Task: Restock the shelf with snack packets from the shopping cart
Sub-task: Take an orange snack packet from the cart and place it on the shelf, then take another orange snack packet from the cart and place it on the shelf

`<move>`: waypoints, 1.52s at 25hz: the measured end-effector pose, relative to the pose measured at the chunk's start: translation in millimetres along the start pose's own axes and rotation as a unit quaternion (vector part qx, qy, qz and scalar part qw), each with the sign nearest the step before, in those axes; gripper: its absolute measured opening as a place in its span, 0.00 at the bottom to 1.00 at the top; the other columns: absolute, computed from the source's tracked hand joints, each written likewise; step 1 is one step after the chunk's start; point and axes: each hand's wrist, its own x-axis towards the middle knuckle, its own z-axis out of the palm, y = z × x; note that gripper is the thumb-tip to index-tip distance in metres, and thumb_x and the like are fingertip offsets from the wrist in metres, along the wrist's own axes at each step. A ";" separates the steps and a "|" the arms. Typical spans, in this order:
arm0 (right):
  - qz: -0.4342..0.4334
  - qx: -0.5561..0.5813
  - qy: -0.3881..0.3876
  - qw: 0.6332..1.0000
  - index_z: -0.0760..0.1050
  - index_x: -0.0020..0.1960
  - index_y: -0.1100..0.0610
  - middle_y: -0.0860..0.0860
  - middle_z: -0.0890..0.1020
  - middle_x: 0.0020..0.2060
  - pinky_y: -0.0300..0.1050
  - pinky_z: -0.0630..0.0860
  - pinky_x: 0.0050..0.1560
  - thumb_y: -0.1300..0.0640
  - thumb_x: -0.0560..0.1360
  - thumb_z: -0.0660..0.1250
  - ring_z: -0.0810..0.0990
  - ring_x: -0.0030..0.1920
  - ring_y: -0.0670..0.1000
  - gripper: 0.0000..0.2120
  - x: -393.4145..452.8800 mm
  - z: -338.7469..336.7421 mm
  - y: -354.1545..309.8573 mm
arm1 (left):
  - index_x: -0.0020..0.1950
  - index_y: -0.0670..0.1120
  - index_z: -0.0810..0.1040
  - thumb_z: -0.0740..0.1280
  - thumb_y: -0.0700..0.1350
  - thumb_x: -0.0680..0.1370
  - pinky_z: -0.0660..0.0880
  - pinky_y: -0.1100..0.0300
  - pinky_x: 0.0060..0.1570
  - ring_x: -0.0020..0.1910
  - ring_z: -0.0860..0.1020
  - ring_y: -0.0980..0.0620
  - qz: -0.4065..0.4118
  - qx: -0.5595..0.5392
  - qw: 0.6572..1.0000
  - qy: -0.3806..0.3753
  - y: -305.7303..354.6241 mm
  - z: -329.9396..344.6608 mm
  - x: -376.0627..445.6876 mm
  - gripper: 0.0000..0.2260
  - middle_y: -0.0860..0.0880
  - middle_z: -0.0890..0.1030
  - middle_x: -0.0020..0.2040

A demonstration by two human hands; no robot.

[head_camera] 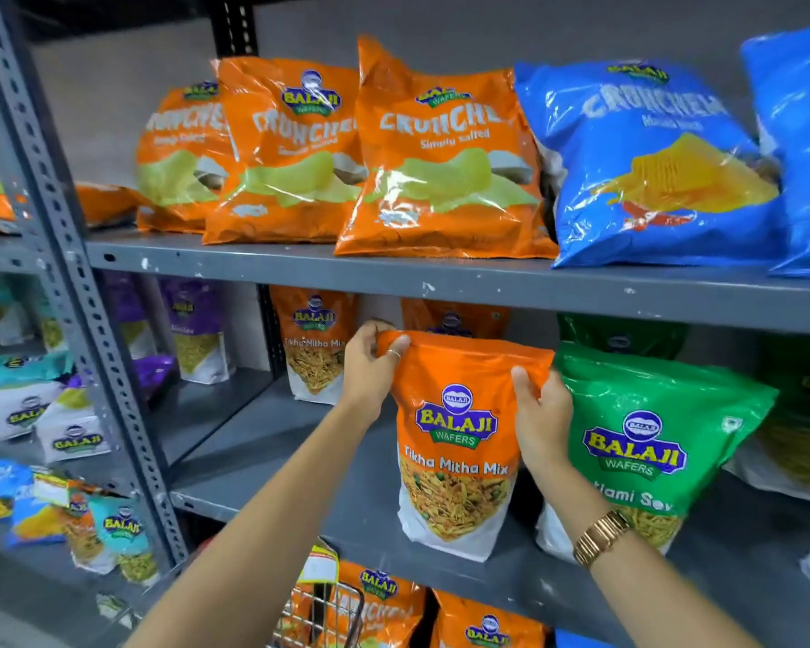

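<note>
Head view: both hands are on one orange snack packet (457,441), which stands upright at the front edge of the middle shelf (272,460). Left hand (370,362) pinches the packet's top left corner, fingers folded over the crimped seam; a thin ring shows on one finger. Right hand (541,413) grips the top right corner, thumb on the front face and fingers behind, with a gold watch (599,537) on that wrist. Packet base rests on the shelf board; its lower part is a clear window showing the mix inside. Green packet (651,441) stands just beside it on the right, touching the right hand. Behind the held packet, a second orange packet (454,318) of the same kind is partly hidden; another one (314,343) stands further back to the left. Upper shelf (300,266) carries three large orange chip bags (440,156) leaning in a row, then a blue chip bag (660,166) to their right. Purple packets (192,325) sit at the back left of the middle shelf. Wire cart (319,610) is visible at the bottom edge, below the forearms, with more orange packets near it on the lower level. Neighbouring rack on the left holds mixed small packets, blurred.
</note>
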 end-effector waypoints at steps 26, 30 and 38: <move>-0.299 -0.238 -0.463 0.800 0.58 0.71 0.59 0.56 0.65 0.71 0.46 0.61 0.68 0.61 0.76 0.61 0.62 0.71 0.53 0.25 -190.5 99.6 10.1 | 0.57 0.43 0.73 0.68 0.37 0.71 0.72 0.57 0.41 0.46 0.80 0.43 -0.189 0.356 0.904 0.142 -74.2 -264.8 -194.7 0.15 0.41 0.83 0.47; -0.303 -0.234 -0.576 0.722 0.59 0.70 0.57 0.56 0.68 0.69 0.48 0.66 0.63 0.58 0.76 0.62 0.68 0.67 0.55 0.24 -249.1 147.0 16.8 | 0.57 0.40 0.73 0.68 0.39 0.71 0.74 0.52 0.49 0.50 0.78 0.39 -0.291 0.432 0.846 0.119 -102.5 -330.7 -243.2 0.16 0.37 0.81 0.52; -0.292 -0.238 -0.721 0.582 0.60 0.68 0.59 0.58 0.68 0.68 0.57 0.70 0.62 0.59 0.76 0.62 0.68 0.66 0.59 0.23 -354.5 232.5 50.2 | 0.62 0.42 0.72 0.70 0.41 0.69 0.75 0.54 0.56 0.56 0.77 0.45 -0.427 0.443 0.787 0.037 -159.6 -415.1 -306.9 0.21 0.41 0.79 0.60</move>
